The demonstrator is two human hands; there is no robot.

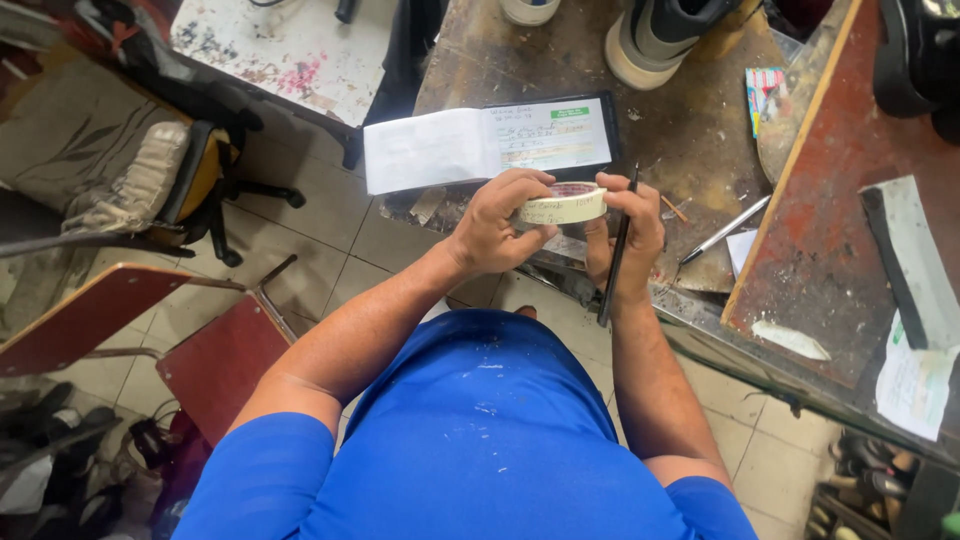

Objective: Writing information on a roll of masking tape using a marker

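The roll of masking tape (562, 204) is showing matt, cream crepe paper. The open receipt book (480, 145) is presenting smooth white paper pages. The surface (690, 130) is appearing as worn, stained, rough board. The pen (617, 248) is looking like glossy black plastic. The floor (330, 215) is showing smooth tiles.

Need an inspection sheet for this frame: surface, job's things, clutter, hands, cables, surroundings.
Surface: worn, stained workbench; red board lies on its right part.
Job's things: roll of masking tape held between both hands; black pen in the right hand.
Clutter: open receipt book, a second pen, paper scraps, shoe at the far edge.
Hands: left hand wraps the roll; right hand fingers steady its other side, pen pointing down.
Cables: nothing seen.
Surroundings: tiled floor, office chair, red folding chairs, shoes on a low shelf.
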